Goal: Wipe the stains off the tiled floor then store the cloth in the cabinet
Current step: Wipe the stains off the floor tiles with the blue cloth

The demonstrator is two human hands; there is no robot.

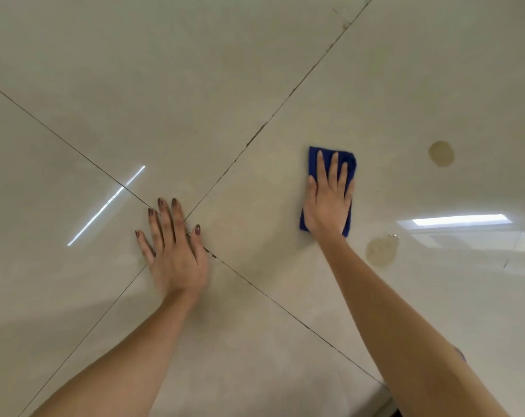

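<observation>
A folded blue cloth (350,164) lies flat on the glossy beige tiled floor (195,85), right of centre. My right hand (327,203) presses on it with straight, spread fingers and covers most of it. Two brownish round stains mark the same tile: one stain (441,153) to the upper right of the cloth, another stain (380,251) just below and right of it, beside my right forearm. My left hand (174,251) rests flat on the floor with fingers spread, over the point where four tiles meet. No cabinet is in view.
Dark grout lines (285,106) cross the floor diagonally. Ceiling lights reflect as a bright streak (105,206) at left and a bright rectangle (459,220) at right. A darker edge (390,407) shows at the bottom right.
</observation>
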